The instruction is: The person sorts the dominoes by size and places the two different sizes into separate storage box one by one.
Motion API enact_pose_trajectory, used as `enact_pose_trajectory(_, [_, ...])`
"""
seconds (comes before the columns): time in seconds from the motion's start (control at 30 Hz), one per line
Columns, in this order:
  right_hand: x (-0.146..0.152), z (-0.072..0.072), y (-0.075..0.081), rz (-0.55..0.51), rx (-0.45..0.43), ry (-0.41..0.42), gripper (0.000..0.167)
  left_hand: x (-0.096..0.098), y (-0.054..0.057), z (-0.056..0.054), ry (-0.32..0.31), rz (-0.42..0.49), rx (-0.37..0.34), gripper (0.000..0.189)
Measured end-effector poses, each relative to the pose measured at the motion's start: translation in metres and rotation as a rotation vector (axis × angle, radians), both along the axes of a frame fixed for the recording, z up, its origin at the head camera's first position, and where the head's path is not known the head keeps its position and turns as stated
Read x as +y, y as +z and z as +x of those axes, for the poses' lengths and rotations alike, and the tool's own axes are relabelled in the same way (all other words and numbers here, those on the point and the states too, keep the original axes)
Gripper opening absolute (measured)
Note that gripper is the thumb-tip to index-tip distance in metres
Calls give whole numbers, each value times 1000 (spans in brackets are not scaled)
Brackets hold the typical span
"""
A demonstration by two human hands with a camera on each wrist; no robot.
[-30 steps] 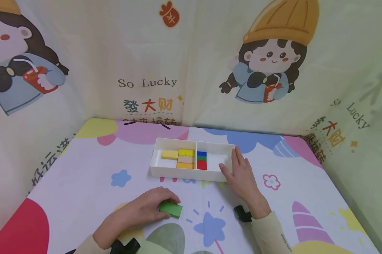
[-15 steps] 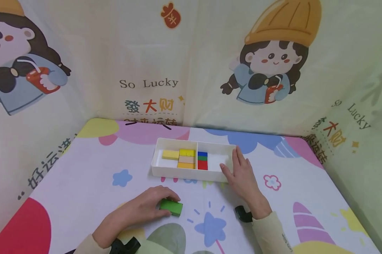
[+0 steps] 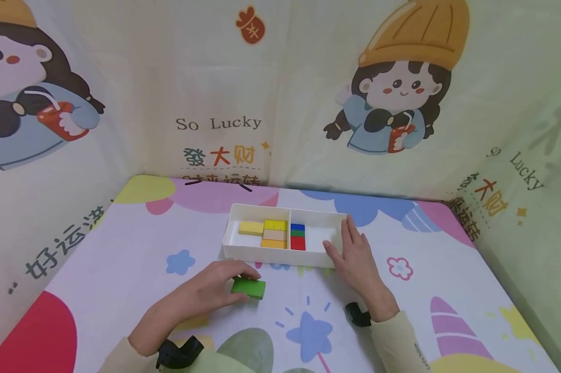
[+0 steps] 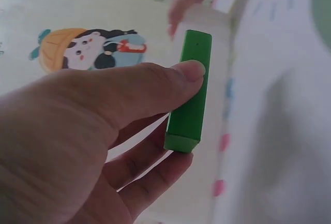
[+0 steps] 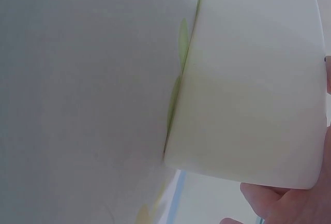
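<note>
My left hand (image 3: 209,287) pinches a green rectangular block (image 3: 249,288) between thumb and fingers, in front of the white divided box (image 3: 257,255). In the left wrist view the green block (image 4: 189,105) shows its long face, thumb on one side and fingertips under its lower end. My right hand (image 3: 359,261) holds the right front corner of the box, thumb over the front rim and fingers along the end wall. The right wrist view shows the box's front wall (image 5: 248,89), with fingers (image 5: 264,198) at its end.
In the box's left compartment lie a pale yellow block (image 3: 251,228) and a stack of yellow and tan blocks (image 3: 275,235). Blue, green and red blocks (image 3: 297,242) stand against the divider in the right compartment. A printed cloth (image 3: 122,269) covers the table; printed curtains (image 3: 308,103) enclose it.
My left hand has moved with the green block away from me, closer to the box's front wall. The right hand and the box have stayed in place.
</note>
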State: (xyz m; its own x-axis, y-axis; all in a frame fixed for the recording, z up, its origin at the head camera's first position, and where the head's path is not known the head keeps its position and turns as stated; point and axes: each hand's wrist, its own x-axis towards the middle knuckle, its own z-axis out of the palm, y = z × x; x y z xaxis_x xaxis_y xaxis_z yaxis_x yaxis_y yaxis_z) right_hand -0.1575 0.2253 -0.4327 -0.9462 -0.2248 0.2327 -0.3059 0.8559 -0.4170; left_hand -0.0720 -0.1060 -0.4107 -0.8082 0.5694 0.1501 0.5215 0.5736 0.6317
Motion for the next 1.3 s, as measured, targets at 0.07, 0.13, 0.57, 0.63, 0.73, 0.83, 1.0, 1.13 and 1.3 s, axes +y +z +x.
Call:
enact_pose_trajectory(0.07, [0, 0, 0, -1, -10, -4, 83, -2, 6, -4, -11, 28, 24, 40])
enact_pose_trajectory(0.13, [1, 1, -1, -1, -19, -9, 83, -4, 13, -7, -14, 46, 59, 41])
enact_pose_trajectory(0.57, [-2, -1, 0, -9, -14, -8, 84, -6, 41, -35, 61, 23, 210, 42])
enact_pose_trajectory(0.63, [-2, -1, 0, -11, -12, -7, 83, -7, 43, -40, 81, 19, 215, 42])
enact_pose_trajectory(0.73, [-3, -1, 0, -9, -10, -5, 83, -7, 45, -45, 99, 15, 224, 41])
enact_pose_trajectory(0.83, [-4, -2, 0, -9, -8, -6, 83, -7, 46, -49, 111, -3, 243, 41])
enact_pose_trajectory(1.0, [-5, -4, -1, -3, -11, -10, 84, -5, 46, -58, 119, -49, 258, 39])
enact_pose_trajectory(1.13, [-5, -4, -1, -7, -7, -14, 84, -3, 46, -66, 113, -96, 238, 39])
enact_pose_trajectory(1.3, [-6, -4, 0, -11, -6, -16, 84, -2, 44, -77, 129, -155, 205, 39])
